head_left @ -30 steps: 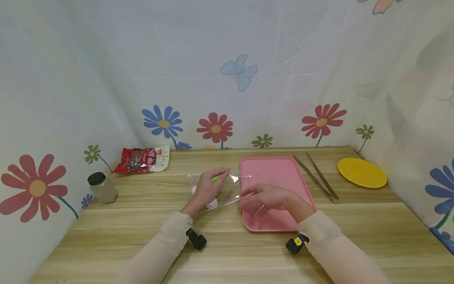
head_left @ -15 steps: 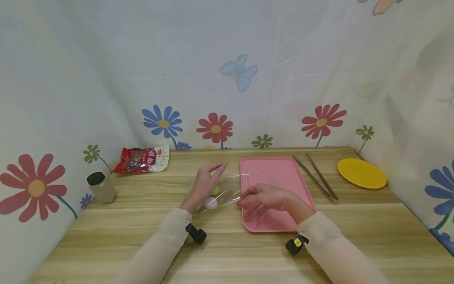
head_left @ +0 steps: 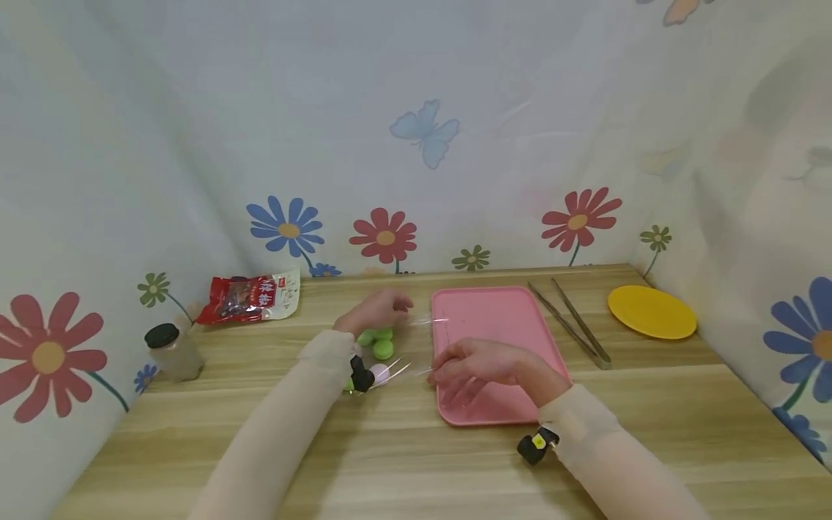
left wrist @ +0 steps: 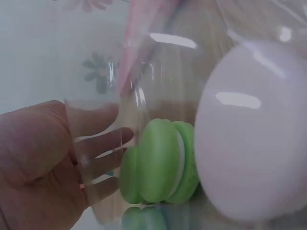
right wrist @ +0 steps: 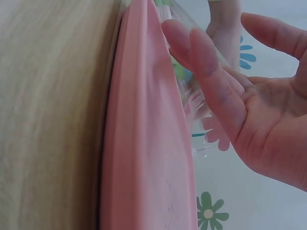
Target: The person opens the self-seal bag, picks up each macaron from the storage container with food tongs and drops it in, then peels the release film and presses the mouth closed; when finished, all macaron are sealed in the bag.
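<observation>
A clear plastic bag (head_left: pixel 412 347) lies on the table, its right edge overlapping the pink tray (head_left: pixel 497 318) in the head view. Inside are green macarons (left wrist: pixel 160 163) and a pale pink macaron (left wrist: pixel 254 129), partly hidden by my left wrist in the head view. My left hand (head_left: pixel 377 310) is above the bag's far side. Its fingers are loosely extended and show through the plastic in the left wrist view. Over the tray's left side, my right hand (head_left: pixel 481 365) has its fingertips right at the bag's edge, the thumb apart from the fingers.
Metal tongs (head_left: pixel 581 332) lie right of the tray, with a yellow plate (head_left: pixel 652 312) farther right. At the back left is a red and white food packet (head_left: pixel 250 297). A dark-lidded jar (head_left: pixel 174 352) stands near the left curtain.
My left hand has moved from the bag's middle to its far side, and its fingers have loosened, uncovering green macarons. The right hand has stayed at the bag's edge. The head view has shifted slightly.
</observation>
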`<state>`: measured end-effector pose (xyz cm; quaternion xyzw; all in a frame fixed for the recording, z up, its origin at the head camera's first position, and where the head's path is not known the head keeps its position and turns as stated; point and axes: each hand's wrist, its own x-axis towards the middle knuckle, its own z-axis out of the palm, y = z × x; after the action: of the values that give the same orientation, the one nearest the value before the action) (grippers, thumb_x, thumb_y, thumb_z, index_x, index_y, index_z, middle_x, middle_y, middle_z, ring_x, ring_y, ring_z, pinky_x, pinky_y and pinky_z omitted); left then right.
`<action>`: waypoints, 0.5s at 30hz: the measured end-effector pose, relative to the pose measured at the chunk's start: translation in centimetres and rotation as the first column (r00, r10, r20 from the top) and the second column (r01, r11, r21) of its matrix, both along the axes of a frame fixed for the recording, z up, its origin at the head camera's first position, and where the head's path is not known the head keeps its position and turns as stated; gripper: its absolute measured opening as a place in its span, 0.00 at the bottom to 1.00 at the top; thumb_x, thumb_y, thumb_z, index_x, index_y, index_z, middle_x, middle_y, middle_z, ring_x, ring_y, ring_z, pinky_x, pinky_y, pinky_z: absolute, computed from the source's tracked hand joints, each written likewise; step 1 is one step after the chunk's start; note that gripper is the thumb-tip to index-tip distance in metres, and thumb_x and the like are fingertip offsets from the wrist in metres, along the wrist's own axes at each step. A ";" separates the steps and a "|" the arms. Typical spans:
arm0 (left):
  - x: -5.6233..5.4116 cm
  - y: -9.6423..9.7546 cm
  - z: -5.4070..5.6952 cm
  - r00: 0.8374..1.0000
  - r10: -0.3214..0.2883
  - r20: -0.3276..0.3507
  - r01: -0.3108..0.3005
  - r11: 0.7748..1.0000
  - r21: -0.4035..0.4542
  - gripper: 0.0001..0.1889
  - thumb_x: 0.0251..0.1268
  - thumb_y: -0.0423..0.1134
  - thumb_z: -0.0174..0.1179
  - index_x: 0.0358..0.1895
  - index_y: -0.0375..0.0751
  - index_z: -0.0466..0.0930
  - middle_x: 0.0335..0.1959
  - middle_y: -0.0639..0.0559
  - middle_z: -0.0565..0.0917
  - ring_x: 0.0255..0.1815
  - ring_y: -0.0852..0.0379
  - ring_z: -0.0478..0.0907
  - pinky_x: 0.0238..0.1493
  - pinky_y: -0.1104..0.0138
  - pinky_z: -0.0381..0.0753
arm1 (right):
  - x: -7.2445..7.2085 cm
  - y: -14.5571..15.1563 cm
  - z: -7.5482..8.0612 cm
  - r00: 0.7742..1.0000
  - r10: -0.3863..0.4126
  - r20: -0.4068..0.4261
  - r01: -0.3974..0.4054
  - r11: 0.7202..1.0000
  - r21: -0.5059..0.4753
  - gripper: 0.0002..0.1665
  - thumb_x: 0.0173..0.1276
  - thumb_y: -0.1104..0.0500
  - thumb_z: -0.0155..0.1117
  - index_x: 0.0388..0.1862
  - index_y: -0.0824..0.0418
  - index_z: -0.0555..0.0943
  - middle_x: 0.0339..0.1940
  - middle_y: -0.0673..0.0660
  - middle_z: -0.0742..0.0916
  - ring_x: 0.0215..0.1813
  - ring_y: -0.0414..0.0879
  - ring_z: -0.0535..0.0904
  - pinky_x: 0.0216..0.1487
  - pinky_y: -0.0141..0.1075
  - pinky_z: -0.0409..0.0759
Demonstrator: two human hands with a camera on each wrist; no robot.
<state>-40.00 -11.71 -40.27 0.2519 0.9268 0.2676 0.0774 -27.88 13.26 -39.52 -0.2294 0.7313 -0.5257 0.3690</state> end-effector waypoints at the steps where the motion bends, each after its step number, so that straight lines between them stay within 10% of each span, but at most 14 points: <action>1: -0.1 0.0 -0.2 1.000 0.006 0.003 -0.006 1.000 -0.008 0.16 0.71 0.33 0.60 0.60 0.32 0.80 0.53 0.42 0.84 0.54 0.49 0.80 0.59 0.56 0.80 | 0.0 -0.1 0.0 1.000 0.009 -0.001 -0.009 1.000 0.002 0.26 0.75 0.57 0.60 0.63 0.73 0.71 0.56 0.67 0.84 0.49 0.59 0.86 0.45 0.48 0.87; 15: -1.6 -3.5 -1.6 0.995 -0.051 0.091 0.047 0.998 0.046 0.11 0.76 0.36 0.53 0.41 0.34 0.83 0.31 0.49 0.82 0.27 0.57 0.72 0.27 0.68 0.73 | 0.1 0.6 0.9 0.999 0.017 -0.050 -0.015 0.999 0.041 0.24 0.73 0.57 0.62 0.59 0.73 0.75 0.52 0.64 0.86 0.48 0.60 0.86 0.46 0.50 0.87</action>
<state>-41.56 -15.24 -41.91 0.2638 0.9097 0.2970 0.1213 -27.79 13.86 -38.61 -0.2408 0.7491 -0.5020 0.3591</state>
